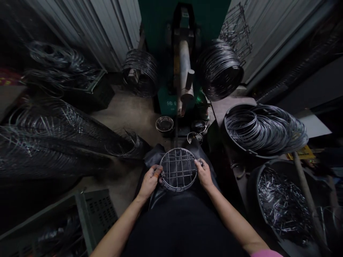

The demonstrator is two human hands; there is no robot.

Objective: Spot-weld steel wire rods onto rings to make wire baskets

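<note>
A round wire rack point(179, 170), made of metal rings with crossed wires, is held over my dark apron point(182, 210). My left hand point(151, 179) grips its left rim, with something orange wrapped on a finger. On the opposite rim, the fingers of my right hand point(204, 174) are closed around the wire. Beyond the rack stands a green machine point(166, 101) with a pale cylindrical arm point(184, 60) reaching toward me. Its lower end is above and past the rack, apart from it.
Wire ring coils hang on both sides of the machine point(140, 73). To the right are a tub of wire rings point(241, 148) and a tub of short metal pieces point(284, 203). Wire ring stacks point(80, 121) lie left; a green crate point(98, 205) sits at lower left.
</note>
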